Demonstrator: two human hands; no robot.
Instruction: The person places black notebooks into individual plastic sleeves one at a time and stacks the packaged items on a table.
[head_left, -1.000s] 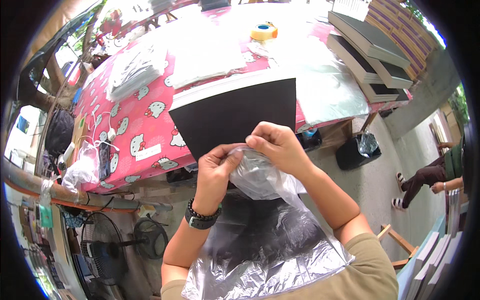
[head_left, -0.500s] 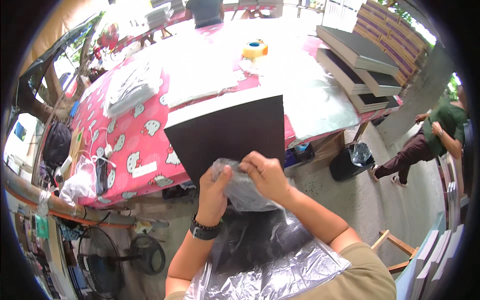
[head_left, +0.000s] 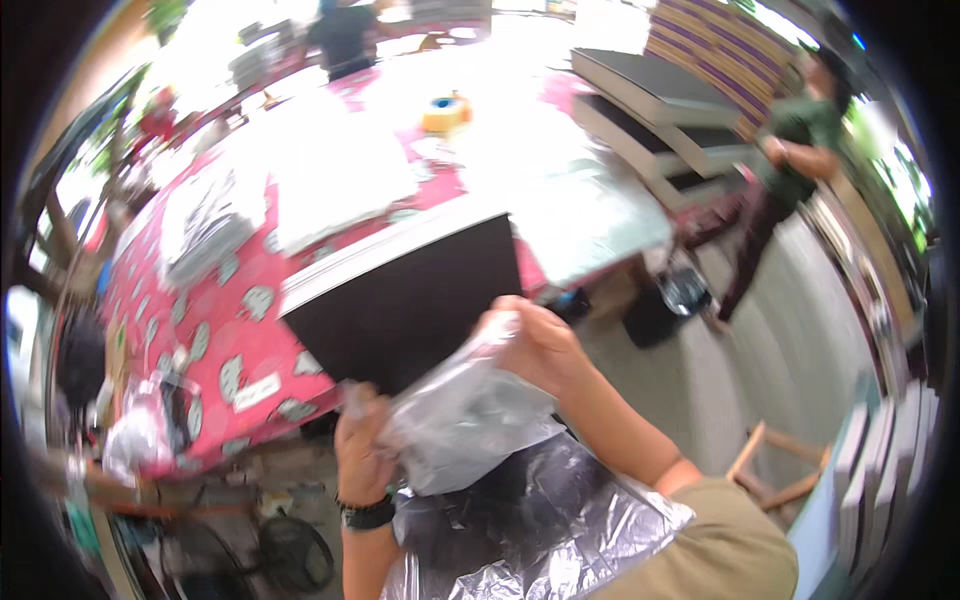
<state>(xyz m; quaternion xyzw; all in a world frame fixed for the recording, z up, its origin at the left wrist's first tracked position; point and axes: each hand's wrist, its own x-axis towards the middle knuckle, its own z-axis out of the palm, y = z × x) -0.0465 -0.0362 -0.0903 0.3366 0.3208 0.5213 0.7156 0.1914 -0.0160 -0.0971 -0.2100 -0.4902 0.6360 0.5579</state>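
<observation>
A crumpled clear plastic bag (head_left: 468, 425) stretches between my two hands, close in front of my body. My left hand (head_left: 365, 445), with a dark band on its wrist, grips the bag's left side; motion blurs its fingers. Higher up, my right hand (head_left: 540, 345) pinches the bag's upper right edge. Just beyond stands a thick black-covered book (head_left: 410, 305), tilted against the table edge with its pale page edge upward. The bag overlaps its lower part. A shiny clear plastic sheet (head_left: 560, 520) with something dark behind it lies against my body.
The pink patterned table (head_left: 265, 345) holds a plastic-wrapped stack (head_left: 210, 220), a roll of tape (head_left: 445, 113), and stacked thick dark books (head_left: 660, 90). A black bin (head_left: 655, 310) stands right of it. Another person (head_left: 795, 150) stands at the right. A wooden stool (head_left: 775, 465) is nearer.
My hands have moved apart, spreading the plastic bag wider; the left has gone lower. The view has shifted, and the person at the right is nearer the table's far right side.
</observation>
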